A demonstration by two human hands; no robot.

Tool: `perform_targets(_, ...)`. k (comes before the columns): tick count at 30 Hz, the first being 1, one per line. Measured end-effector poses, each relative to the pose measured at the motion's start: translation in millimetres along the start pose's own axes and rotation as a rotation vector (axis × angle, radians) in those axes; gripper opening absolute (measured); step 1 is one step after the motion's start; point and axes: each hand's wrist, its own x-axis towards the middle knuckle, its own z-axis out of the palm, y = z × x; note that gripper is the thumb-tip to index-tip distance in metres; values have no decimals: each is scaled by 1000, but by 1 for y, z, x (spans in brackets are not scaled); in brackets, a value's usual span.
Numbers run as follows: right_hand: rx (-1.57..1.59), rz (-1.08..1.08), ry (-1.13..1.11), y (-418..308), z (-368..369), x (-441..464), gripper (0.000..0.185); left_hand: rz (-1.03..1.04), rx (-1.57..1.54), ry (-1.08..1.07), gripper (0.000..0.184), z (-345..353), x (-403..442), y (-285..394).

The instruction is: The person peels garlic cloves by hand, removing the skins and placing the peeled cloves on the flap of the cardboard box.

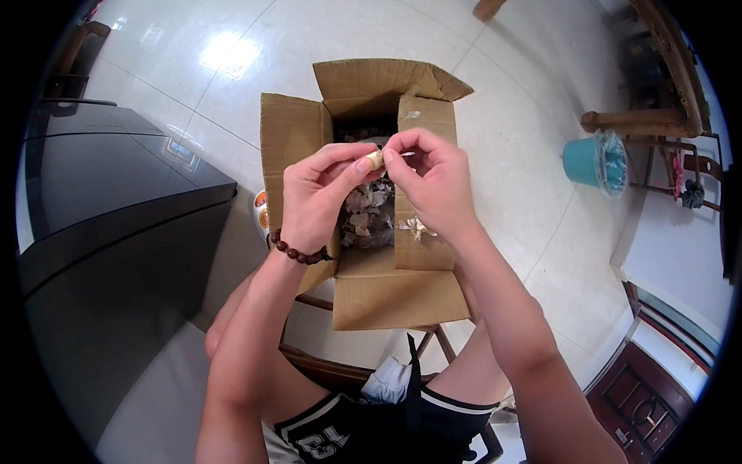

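Note:
Both hands meet above an open cardboard box. Between thumb and forefinger, my left hand grips a small pale garlic clove; dark beads circle that wrist. My right hand is closed in a pinch against the clove's right side, and a thin white sliver shows by its fingers. What exactly those fingertips hold is hidden. Below, papery garlic skins fill the inside of the box. A few pale scraps of skin lie on the box's right flap, under my right wrist.
A dark glossy cabinet stands at the left. On the tiled floor to the right is a teal bin with a plastic liner, near wooden furniture. A wooden stool shows beneath the box, between the legs.

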Motion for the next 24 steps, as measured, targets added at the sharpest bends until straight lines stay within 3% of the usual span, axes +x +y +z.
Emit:
perform_targets(17,-7,61,-28,2,0,2,9,-13,133,-86,25,-7,3,9)
perform_targets(20,99,91,-11,0,2,2,10,2,6,-51,30,-1,5,8)
perform_targets(24,-157,-86,34,5,9,-1,11,-36,-21,46,35,7,2,3)
